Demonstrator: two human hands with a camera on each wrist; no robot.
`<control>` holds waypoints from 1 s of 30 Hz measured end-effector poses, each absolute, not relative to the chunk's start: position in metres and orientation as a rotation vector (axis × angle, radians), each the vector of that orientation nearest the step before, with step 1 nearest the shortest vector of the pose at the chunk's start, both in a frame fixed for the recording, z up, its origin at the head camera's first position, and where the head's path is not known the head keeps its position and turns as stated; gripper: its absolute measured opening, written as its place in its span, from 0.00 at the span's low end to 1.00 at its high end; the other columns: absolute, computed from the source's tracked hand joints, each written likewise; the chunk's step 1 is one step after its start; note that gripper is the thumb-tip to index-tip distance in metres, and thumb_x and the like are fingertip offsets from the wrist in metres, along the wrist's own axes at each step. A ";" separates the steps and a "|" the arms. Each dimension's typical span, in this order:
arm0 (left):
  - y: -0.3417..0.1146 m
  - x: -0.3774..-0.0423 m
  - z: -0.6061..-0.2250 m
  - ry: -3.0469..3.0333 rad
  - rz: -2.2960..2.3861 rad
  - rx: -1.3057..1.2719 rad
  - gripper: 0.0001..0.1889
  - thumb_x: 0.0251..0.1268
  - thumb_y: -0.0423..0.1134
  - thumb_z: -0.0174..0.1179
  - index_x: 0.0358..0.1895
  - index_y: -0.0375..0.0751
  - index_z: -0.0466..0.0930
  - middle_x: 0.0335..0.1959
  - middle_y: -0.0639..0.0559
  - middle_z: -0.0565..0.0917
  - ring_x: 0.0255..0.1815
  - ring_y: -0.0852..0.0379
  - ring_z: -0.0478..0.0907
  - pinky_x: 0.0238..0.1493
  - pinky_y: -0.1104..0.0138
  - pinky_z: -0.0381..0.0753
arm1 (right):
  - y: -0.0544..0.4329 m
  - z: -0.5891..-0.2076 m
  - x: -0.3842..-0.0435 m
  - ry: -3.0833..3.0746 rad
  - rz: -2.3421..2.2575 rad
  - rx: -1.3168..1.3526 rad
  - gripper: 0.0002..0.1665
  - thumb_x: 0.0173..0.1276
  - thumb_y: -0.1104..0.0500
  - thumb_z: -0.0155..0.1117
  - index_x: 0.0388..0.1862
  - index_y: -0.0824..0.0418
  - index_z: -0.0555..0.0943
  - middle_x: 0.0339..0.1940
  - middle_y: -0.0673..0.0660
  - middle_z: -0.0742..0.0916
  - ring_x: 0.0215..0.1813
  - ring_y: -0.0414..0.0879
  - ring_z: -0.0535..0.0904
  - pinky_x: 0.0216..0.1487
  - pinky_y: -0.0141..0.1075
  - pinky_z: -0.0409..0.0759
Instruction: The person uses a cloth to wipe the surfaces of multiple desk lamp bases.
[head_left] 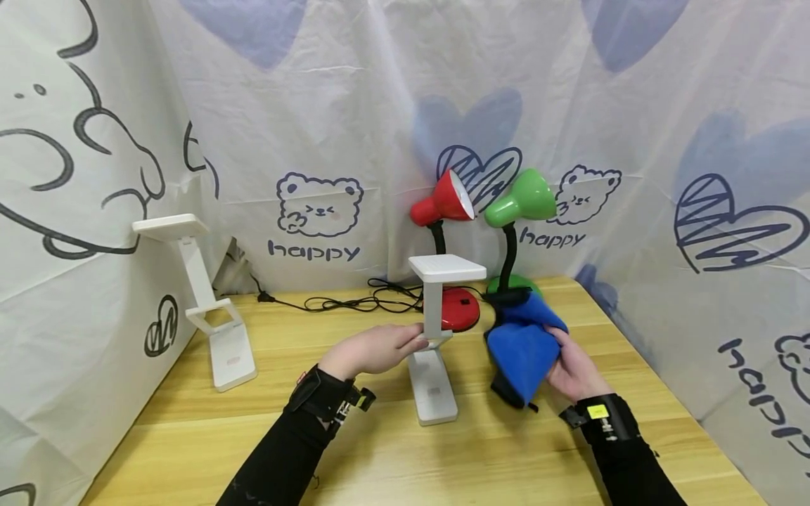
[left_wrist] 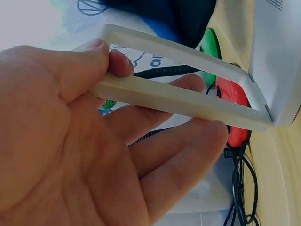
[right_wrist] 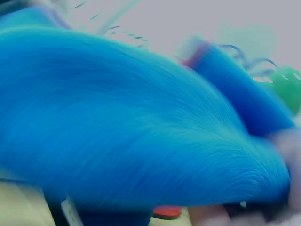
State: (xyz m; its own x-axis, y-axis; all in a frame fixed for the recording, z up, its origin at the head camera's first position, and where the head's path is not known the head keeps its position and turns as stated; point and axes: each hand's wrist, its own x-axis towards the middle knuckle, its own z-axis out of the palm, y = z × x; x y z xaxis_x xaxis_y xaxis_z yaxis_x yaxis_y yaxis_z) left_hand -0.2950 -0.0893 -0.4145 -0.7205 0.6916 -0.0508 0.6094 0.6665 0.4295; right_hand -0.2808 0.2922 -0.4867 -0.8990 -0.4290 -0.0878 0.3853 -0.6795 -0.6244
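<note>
Near the middle of the table stands a white folding desk lamp point(head_left: 433, 372), upright on its flat base. My left hand point(head_left: 378, 349) holds its hinged frame; in the left wrist view the thumb and fingers pinch one bar of the open frame point(left_wrist: 188, 100). To the right, my right hand point(head_left: 574, 369) grips the right edge of a blue cloth with black trim point(head_left: 522, 344), bunched and hanging beside the lamp. The same blue cloth point(right_wrist: 117, 122) fills most of the right wrist view, blurred, and hides most of that hand there.
Behind the white lamp stand a red lamp point(head_left: 446, 200) and a green lamp point(head_left: 524, 197) with black necks. Black cords point(head_left: 361, 303) lie along the table's back. A second white folding lamp point(head_left: 232, 355) stands at the left, near the printed curtain point(head_left: 316, 126).
</note>
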 end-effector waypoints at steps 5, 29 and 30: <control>-0.089 -0.295 -0.413 2.672 0.584 1.042 0.20 0.77 0.60 0.31 0.56 0.60 0.70 0.52 0.62 0.81 0.57 0.58 0.78 0.58 0.56 0.75 | 0.305 -0.496 -0.283 0.840 -2.578 0.228 0.18 0.78 0.53 0.48 0.62 0.52 0.59 0.51 0.51 0.83 0.55 0.41 0.80 0.60 0.36 0.74; -0.139 -0.373 -0.423 2.842 0.967 0.688 0.19 0.78 0.55 0.38 0.52 0.51 0.75 0.49 0.51 0.81 0.51 0.50 0.78 0.51 0.53 0.75 | 0.313 -0.494 -0.282 1.145 -2.665 0.269 0.42 0.78 0.49 0.48 0.79 0.43 0.36 0.80 0.39 0.47 0.78 0.34 0.45 0.74 0.31 0.51; -0.140 -0.378 -0.423 2.843 0.983 0.674 0.19 0.78 0.55 0.38 0.51 0.51 0.75 0.49 0.50 0.81 0.51 0.49 0.78 0.51 0.52 0.75 | 0.313 -0.495 -0.282 1.149 -2.668 0.271 0.43 0.78 0.49 0.49 0.79 0.43 0.36 0.80 0.40 0.47 0.78 0.35 0.44 0.74 0.31 0.52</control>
State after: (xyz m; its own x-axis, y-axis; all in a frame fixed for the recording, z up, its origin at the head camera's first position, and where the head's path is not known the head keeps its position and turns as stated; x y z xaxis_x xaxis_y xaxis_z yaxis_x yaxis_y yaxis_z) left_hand -0.3780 -0.1400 -0.4232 -0.9028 0.4217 0.0849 0.3841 0.7012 0.6006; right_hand -0.2822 0.3131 -0.4946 -0.9580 -0.1308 -0.2552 0.2753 -0.6689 -0.6905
